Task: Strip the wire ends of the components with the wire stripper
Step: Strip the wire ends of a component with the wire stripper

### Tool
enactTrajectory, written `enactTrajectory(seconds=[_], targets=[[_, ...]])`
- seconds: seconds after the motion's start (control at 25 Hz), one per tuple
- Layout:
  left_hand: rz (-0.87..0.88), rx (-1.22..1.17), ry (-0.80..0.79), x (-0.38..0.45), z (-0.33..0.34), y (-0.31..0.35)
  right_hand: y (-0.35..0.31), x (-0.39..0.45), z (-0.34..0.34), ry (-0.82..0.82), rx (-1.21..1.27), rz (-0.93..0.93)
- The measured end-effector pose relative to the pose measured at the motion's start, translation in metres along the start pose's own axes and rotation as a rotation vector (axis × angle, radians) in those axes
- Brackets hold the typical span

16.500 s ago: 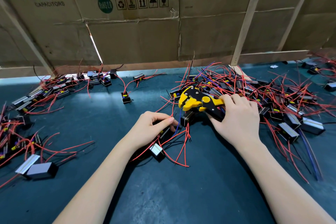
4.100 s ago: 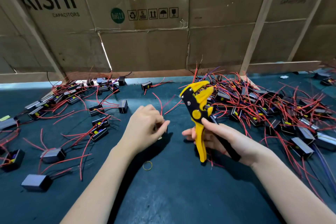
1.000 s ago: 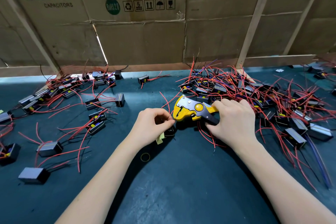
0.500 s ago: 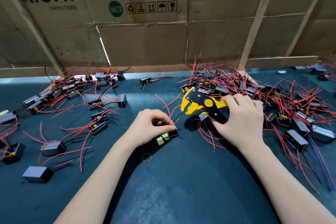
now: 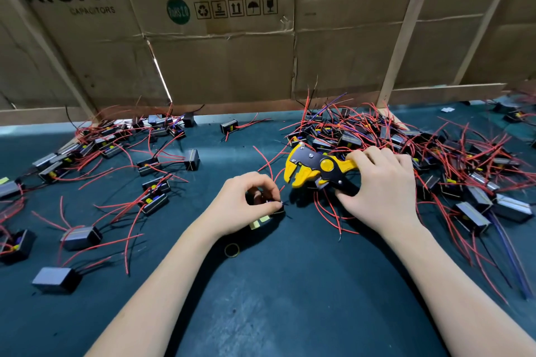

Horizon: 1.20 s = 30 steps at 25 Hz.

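My right hand (image 5: 380, 191) grips the handles of the yellow and black wire stripper (image 5: 313, 168), which lies on its side just above the mat with its jaws pointing left. My left hand (image 5: 240, 206) pinches a small black component (image 5: 266, 216) with yellow tape on it, resting on the dark mat. Thin wire ends stick out from between the left fingertips, a short way below and left of the stripper jaws. Red wires (image 5: 269, 165) rise from this component between the two hands.
A dense pile of components with red wires (image 5: 420, 153) lies right of and behind the right hand. More components (image 5: 150, 180) are scattered to the left. A small rubber ring (image 5: 232, 249) lies by my left wrist. Cardboard panels (image 5: 220, 61) wall off the back.
The stripper dropped from upright to lying on its side near the component. Over the last half second, both hands hold nearly the same pose; the left fingers pinch the wire ends closer to the jaws.
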State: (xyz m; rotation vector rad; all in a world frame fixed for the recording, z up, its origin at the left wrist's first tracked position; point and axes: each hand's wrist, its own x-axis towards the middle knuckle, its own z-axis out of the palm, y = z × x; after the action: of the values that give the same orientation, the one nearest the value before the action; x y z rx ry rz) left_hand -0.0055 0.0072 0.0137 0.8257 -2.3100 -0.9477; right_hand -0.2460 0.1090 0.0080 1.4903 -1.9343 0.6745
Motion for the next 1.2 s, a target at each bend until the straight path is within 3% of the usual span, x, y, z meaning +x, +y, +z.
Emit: enactTrajectory(seconds=[0.48, 0.76, 1.2], targets=[[-0.044, 0.032, 0.106, 0.003, 0.007, 0.009, -0.002, 0.001, -0.004, 0.002, 0.022, -0.009], [-0.082, 0.023, 0.111, 0.004, 0.008, 0.010, -0.010, 0.004, -0.011, 0.168, 0.134, -0.048], [-0.060, 0.016, 0.078, 0.003, 0.005, 0.006, -0.003, 0.002, -0.005, 0.083, 0.004, -0.081]])
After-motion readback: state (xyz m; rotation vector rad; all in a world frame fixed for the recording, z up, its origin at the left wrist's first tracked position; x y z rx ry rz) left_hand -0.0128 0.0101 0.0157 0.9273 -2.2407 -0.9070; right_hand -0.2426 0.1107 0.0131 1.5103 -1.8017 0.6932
